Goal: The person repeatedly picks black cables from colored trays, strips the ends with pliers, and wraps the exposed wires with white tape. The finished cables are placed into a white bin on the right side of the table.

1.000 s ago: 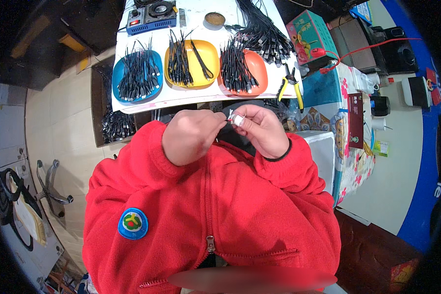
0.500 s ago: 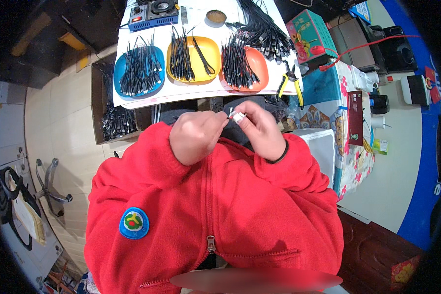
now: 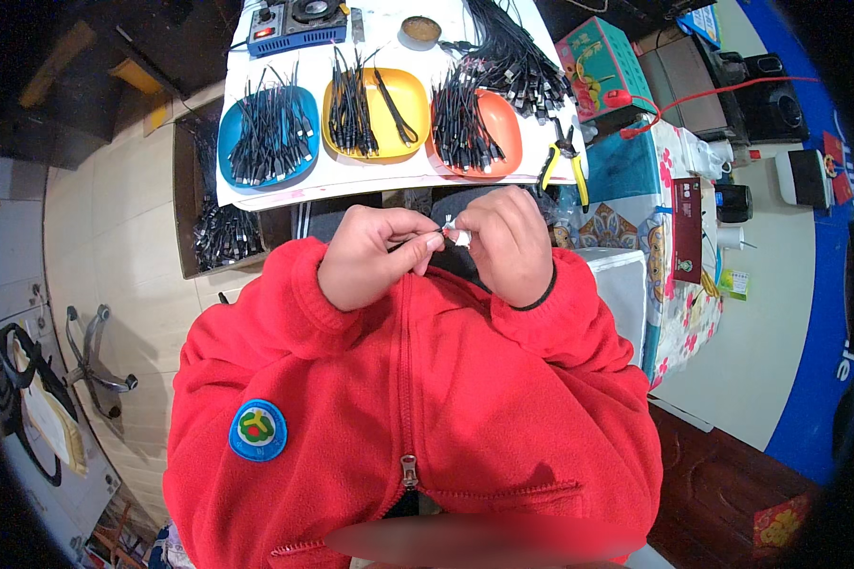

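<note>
- My left grip (image 3: 375,256) pinches a thin dark cable (image 3: 442,233), its end pointing toward my right grip.
- My right grip (image 3: 512,242) curls beside a small white piece (image 3: 461,239) at that end; whether it clamps anything, I cannot tell.
- The cable looks light and flexible, its tip probably fragile; best held just behind the end.
- Beyond both grips, blue (image 3: 229,133), yellow (image 3: 410,95) and orange trays (image 3: 509,142) hold cables.

3 trays (image 3: 415,99) glossy plastic; cables (image 3: 270,142) smooth; jacket (image 3: 503,408) fuzzy cloth.
</note>
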Demonstrator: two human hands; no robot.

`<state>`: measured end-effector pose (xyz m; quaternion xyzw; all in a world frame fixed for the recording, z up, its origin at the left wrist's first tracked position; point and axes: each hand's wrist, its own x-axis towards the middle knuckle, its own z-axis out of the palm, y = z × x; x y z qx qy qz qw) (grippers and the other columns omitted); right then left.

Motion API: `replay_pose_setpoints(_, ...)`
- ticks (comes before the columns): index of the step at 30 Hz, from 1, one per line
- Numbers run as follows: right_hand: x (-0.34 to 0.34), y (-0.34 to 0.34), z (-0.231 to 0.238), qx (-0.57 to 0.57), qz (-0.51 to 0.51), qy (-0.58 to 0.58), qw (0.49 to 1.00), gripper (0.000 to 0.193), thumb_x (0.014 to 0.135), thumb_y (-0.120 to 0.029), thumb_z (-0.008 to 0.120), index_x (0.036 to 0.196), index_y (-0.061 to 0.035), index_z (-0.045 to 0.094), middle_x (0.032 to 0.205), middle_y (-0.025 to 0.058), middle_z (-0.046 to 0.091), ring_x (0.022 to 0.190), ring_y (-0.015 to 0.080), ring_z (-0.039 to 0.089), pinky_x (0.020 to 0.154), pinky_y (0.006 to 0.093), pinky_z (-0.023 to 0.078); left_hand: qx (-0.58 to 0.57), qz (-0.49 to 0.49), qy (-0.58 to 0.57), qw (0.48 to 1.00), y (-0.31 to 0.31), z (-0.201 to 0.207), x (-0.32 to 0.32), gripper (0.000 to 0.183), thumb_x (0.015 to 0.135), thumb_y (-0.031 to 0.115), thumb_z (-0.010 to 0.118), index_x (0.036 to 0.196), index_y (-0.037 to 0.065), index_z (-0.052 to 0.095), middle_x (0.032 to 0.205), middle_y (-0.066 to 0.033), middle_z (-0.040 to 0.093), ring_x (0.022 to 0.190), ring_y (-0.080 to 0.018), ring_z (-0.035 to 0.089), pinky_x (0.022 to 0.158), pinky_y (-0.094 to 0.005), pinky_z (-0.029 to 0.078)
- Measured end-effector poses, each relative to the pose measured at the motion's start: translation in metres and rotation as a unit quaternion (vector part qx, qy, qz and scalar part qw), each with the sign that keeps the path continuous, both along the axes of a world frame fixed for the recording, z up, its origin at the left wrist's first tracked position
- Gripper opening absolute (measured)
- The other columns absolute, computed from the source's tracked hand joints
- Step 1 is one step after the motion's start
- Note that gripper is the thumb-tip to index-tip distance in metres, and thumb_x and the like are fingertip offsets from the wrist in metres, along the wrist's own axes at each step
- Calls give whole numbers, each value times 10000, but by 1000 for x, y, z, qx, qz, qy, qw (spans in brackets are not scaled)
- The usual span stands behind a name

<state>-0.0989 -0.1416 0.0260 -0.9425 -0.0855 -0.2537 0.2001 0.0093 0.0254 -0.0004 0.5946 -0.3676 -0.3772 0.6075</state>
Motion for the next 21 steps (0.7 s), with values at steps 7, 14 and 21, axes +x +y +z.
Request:
replay_pose_setpoints(7, -4, -5, -1, 298, 16, 146, 943, 148, 838, -43, 583, 978, -7, 549, 874, 106, 555, 726, 214, 554, 646, 293, 453, -40, -1, -47, 998, 4, -5, 6, 121, 883, 67, 585, 868, -43, 634, 666, -42, 585, 591, -71, 517, 534, -230, 416)
replay_pose_setpoints(14, 0, -5, 9, 137, 106, 40, 984, 259, 684, 1, 678, 919, -38, 580, 864, 103, 563, 811, 298, 561, 729, 362, 461, -52, -118, 187, 974, 5, -4, 12, 111, 901, 63, 567, 916, -29, 627, 686, -12, 560, 612, -59, 487, 557, -194, 385)
replay_pose_setpoints(21, -11, -5, 13, 117, 21, 39, 992, 181, 695, 24, 620, 857, -32, 564, 824, 120, 560, 773, 317, 547, 705, 383, 445, -116, -81, 225, 964, 8, -7, 6, 145, 903, 66, 562, 1000, -40, 582, 730, -18, 545, 625, -62, 484, 546, -182, 365)
